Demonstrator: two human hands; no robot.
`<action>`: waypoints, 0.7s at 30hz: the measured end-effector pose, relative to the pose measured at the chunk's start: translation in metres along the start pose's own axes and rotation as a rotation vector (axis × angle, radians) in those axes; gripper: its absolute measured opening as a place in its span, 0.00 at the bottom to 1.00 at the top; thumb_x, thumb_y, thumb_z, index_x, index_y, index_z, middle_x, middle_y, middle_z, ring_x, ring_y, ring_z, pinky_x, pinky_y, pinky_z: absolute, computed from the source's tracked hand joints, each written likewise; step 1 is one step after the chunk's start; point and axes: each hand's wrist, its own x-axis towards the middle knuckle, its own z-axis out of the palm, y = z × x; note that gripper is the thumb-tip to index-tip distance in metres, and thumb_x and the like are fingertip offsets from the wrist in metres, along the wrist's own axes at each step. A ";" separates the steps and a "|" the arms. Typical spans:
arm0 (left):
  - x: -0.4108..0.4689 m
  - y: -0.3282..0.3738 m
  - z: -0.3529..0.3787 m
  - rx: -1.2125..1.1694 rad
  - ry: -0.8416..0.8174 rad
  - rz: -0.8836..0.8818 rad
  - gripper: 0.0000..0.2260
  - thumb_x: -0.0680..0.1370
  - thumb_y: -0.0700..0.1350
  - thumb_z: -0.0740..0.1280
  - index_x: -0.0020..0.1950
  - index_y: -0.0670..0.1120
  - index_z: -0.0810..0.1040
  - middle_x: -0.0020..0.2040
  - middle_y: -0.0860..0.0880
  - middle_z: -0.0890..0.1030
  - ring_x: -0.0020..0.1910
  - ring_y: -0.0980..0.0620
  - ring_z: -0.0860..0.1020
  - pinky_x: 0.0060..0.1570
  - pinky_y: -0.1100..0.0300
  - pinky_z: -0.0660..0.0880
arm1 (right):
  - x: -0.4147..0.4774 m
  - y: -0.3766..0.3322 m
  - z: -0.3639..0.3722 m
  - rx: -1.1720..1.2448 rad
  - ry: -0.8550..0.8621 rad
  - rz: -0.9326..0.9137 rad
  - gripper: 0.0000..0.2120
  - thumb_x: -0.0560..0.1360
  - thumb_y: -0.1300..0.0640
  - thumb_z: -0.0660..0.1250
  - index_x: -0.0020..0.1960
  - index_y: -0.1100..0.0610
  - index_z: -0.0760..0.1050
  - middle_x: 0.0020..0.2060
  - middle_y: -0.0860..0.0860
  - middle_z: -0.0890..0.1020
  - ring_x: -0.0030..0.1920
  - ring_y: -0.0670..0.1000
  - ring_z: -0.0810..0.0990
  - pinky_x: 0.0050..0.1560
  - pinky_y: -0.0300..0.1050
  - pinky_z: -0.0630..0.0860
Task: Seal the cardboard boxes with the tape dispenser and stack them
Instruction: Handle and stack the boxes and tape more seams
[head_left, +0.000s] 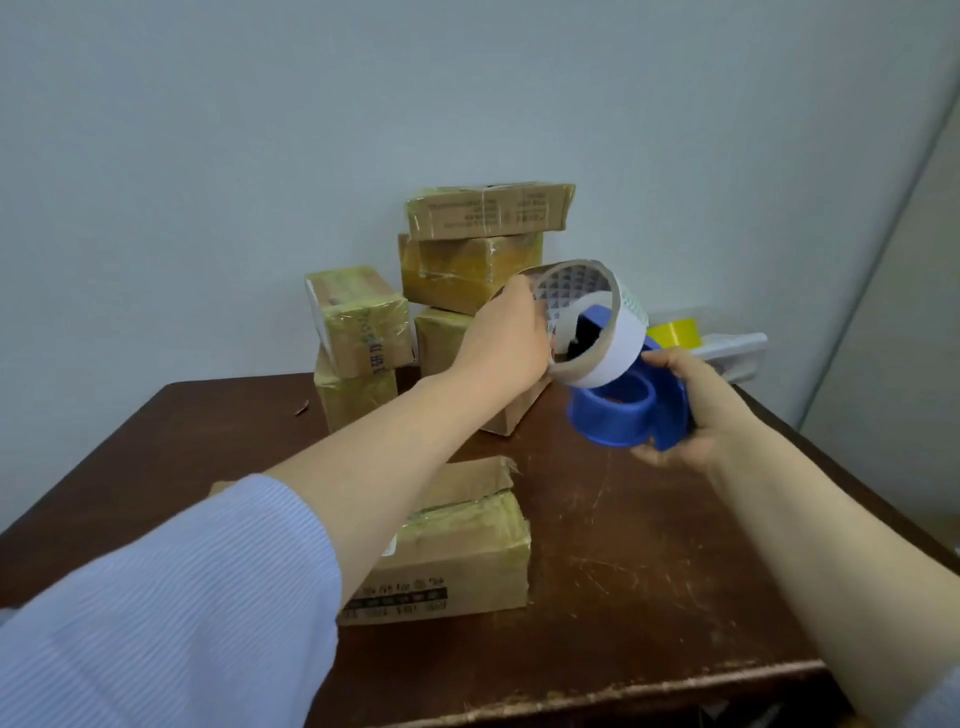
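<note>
Stage: tape loading, judged from the roll's core facing the dispenser hub; no sealing is under way.
Left grip (504, 338): clenched on the rim of the tape roll (597, 358), which is tilted so its open core faces the hub.
Right grip (691, 410): clasped round the blue tape dispenser (623, 415), held above the worktop (649, 571) with the hub turned up to meet the roll.
Roll-to-hub relation: just above and overlapping; whether they touch cannot be told.
Unsealed box (457, 551): on the worktop near the front edge, partly under the left forearm, one flap raised, within reach for taping.
Stacked boxes (483, 244): taped, piled against the wall at the rear, clear of the working area.
Yellow roll (672, 332): behind the dispenser, likely a spare.
</note>
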 end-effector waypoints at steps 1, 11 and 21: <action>0.003 0.002 -0.001 -0.037 0.011 -0.007 0.11 0.82 0.43 0.56 0.63 0.42 0.69 0.55 0.44 0.79 0.52 0.46 0.79 0.52 0.47 0.77 | 0.006 0.004 -0.007 -0.034 0.035 -0.017 0.06 0.73 0.52 0.67 0.49 0.53 0.75 0.34 0.52 0.83 0.32 0.53 0.81 0.27 0.44 0.78; 0.025 0.010 0.005 0.000 0.013 0.024 0.05 0.76 0.48 0.70 0.47 0.47 0.80 0.44 0.49 0.81 0.46 0.49 0.80 0.49 0.50 0.78 | 0.031 0.031 -0.064 -0.472 0.381 0.019 0.15 0.72 0.53 0.71 0.54 0.59 0.77 0.41 0.57 0.78 0.37 0.56 0.75 0.35 0.46 0.69; 0.032 0.022 0.023 -0.491 -0.131 -0.148 0.28 0.73 0.33 0.71 0.70 0.47 0.68 0.44 0.42 0.78 0.36 0.51 0.76 0.32 0.64 0.74 | 0.035 -0.002 -0.042 -0.594 0.069 -0.615 0.31 0.69 0.67 0.73 0.69 0.54 0.70 0.63 0.50 0.76 0.64 0.51 0.75 0.66 0.52 0.71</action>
